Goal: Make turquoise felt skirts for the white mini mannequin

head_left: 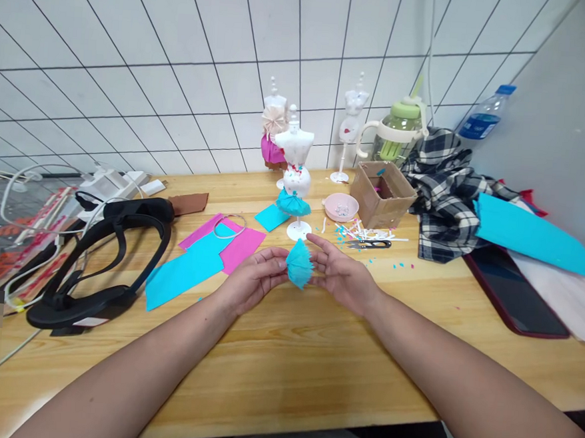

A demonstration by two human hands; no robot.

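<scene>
A turquoise fan of pleated crepe paper (299, 264) stands between my hands, just in front of a small white mannequin (297, 149). My left hand (261, 275) pinches its left edge between thumb and fingers. On the other side, my right hand (341, 272) has its index finger stretched toward the mannequin's base and the other fingers apart, close to the fan's right edge; whether they touch it I cannot tell. Turquoise ruffled paper (293, 204) wraps the mannequin's lower part, with red and blue specks above it.
Blue paper sheets (186, 275) and pink paper (243, 249) lie left, beside a black headset strap (140, 282). Thread snips (371, 244), paper scraps, a pink dish (341, 208) and a cardboard box (384, 195) are right of the mannequin. A phone (517, 295) lies far right.
</scene>
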